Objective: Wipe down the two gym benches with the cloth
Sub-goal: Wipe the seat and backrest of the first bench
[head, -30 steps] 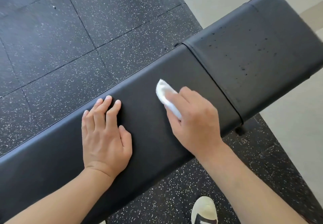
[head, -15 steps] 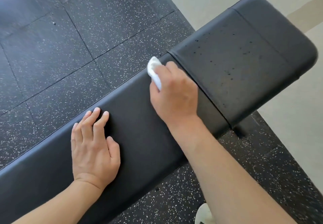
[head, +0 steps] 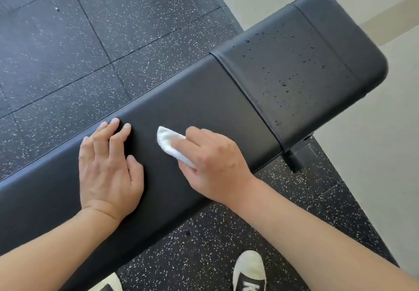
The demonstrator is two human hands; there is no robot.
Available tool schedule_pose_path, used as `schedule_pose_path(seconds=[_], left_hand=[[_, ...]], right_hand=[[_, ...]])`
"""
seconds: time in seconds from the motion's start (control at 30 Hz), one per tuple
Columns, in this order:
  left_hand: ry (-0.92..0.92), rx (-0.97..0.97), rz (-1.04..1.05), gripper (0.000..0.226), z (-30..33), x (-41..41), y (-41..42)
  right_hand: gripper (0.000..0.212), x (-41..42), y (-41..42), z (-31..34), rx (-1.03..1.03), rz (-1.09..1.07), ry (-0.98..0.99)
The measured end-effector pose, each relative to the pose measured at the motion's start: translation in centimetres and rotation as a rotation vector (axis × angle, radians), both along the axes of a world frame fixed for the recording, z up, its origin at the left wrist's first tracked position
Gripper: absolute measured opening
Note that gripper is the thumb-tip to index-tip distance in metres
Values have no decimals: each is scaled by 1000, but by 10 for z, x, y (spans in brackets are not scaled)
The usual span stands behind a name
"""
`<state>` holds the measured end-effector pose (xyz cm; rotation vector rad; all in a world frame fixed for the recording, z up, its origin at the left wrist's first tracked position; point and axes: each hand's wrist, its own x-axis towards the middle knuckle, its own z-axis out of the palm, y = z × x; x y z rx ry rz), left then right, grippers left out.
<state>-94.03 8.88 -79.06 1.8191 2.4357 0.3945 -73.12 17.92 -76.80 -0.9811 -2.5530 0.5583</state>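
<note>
Pressing the cloth (head: 170,143) down on the bench (head: 204,100), my right hand (head: 213,166) is closed over it, fingers curled on top so only a white folded end sticks out to the left past my fingertips. The cloth lies flat against the long black pad, about midway across its width. My left hand (head: 108,168) rests just beside it on the same pad, open and palm down, fingers together and reaching toward the far edge, thumb spread toward the cloth; it holds nothing. The two hands are near each other but not touching. The long pad looks smooth and matte around my hands. To the right, past a seam, sits the wider seat pad (head: 301,70), dotted with small dark droplets or specks over most of its top; I cannot tell which they are. A black bracket (head: 297,156) of the frame shows under the gap between the two pads, at the near edge. The bench runs slantwise over a dark speckled rubber floor (head: 90,41) laid in square tiles, and a pale floor (head: 362,177) begins beyond the seat end. My shoes (head: 249,270), white-toed with dark uppers, stand on the rubber below the bench's near edge.
</note>
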Motion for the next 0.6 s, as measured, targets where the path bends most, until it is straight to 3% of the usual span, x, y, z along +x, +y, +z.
schedule_pose_path(seconds=[0.3, 0.47, 0.6], left_hand=[[-98, -16, 12, 58, 11, -1, -2], [-148, -54, -1, 60, 14, -8, -6], [-226, -92, -55, 62, 16, -15, -8]], right_hand=[[16, -22, 71, -6, 139, -485, -3], [30, -33, 64, -9, 113, -601, -17], [27, -74, 26, -2, 96, -592, -20]])
